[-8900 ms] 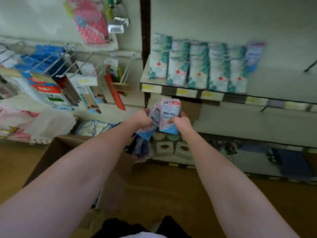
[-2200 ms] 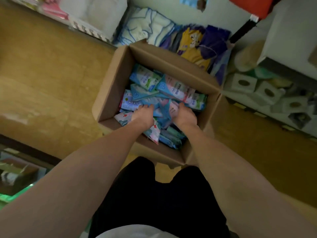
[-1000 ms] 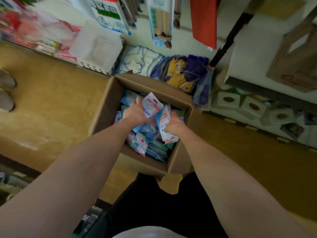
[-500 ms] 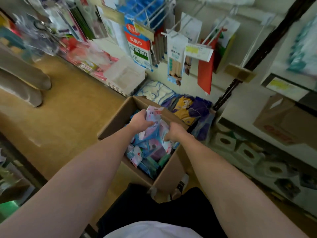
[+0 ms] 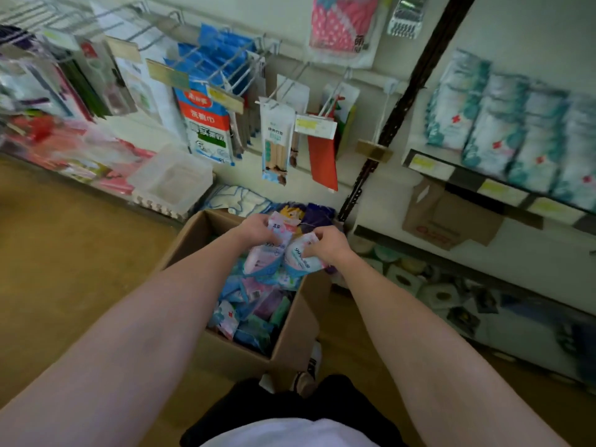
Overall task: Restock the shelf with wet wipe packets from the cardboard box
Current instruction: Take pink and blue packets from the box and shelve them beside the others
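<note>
Both arms reach out over the open cardboard box [image 5: 292, 321] that sits on the floor in the lower middle of the frame. The left hand [image 5: 256, 228] has its fingers curled round a pink and white wet wipe packet [image 5: 269, 250], held up above the far end of the box. Right beside it, the right hand [image 5: 329, 244] pinches a second packet [image 5: 301, 258], white with a blue edge, its fingers bent tight over the top. The two packets touch each other between the hands.

Below them the box holds a loose heap of packets [image 5: 254, 304] in blue, pink, purple and green, lying every which way.

At the right edge of the frame a shelf [image 5: 490, 185] with yellow price labels along its lip carries a row of teal and white packs [image 5: 512, 130] standing upright, blurred. Under that shelf a brown paper bag [image 5: 448, 214] leans against the wall. Lower still, toilet rolls [image 5: 419, 282] sit in the bottom right area.

In the upper left and upper middle, wire hooks [image 5: 206, 62] hold hanging goods: a blue and red pack [image 5: 206, 127], a slim white packet [image 5: 277, 140] and a red item [image 5: 322, 159]. A clear plastic tub [image 5: 171, 182] sits on the floor left of the box. The floor [image 5: 64, 269] is a yellowish brown.
</note>
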Demonstrator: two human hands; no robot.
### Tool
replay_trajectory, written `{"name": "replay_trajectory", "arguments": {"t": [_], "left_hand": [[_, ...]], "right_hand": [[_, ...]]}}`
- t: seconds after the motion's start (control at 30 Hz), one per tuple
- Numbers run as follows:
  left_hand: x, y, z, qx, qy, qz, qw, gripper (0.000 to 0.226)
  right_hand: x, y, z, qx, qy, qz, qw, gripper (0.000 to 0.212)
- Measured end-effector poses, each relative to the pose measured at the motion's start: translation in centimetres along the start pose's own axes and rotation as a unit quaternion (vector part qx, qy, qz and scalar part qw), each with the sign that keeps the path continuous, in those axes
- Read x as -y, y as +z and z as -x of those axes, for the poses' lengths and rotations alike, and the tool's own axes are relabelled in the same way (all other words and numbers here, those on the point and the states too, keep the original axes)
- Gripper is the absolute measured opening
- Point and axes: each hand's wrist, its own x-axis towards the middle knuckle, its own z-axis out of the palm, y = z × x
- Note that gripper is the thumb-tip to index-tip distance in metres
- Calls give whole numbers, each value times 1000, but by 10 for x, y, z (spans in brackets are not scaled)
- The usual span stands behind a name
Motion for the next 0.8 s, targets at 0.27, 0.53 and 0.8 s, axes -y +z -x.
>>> {"name": "replay_trajectory", "arguments": {"t": [0.27, 0.53, 0.8], "left_hand": [[-74, 31, 15, 58, 77, -54, 994, 31], [-195, 85, 50, 116, 162, -82, 976, 19], [-325, 146, 90, 136, 246, -126, 951, 43]], "right_hand": [[-48, -63, 60, -45, 48, -32, 997, 25], [-108, -160, 138, -123, 69, -37, 989, 26], [-173, -256, 201, -155, 91, -30, 983, 22]]}}
